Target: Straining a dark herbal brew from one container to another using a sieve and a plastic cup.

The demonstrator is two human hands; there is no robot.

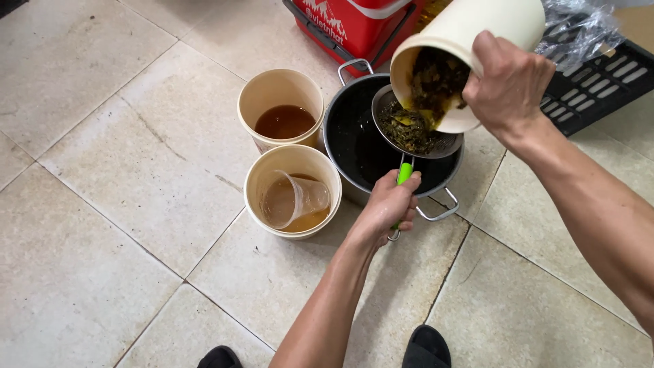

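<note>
Over the steel pot (354,146), right hand (507,85) grips a tipped cream plastic bucket (470,31) of soggy leaves (436,82); left hand (388,204) clenches the round mesh strainer (412,129)'s green handle.

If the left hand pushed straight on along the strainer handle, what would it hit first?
Probably the near rim of the steel pot. The left hand grips the green handle pointing up-frame, and the strainer sits over the pot. Depth is unclear; it might pass above the rim.

The stockpot (354,146) is brushed steel, dull-shining. The strainer (415,133) is metal mesh with a glossy green plastic handle (404,174). The tilted bucket (470,41) is matt cream plastic. The floor (102,170) tiles are worn, stained ceramic.
</note>
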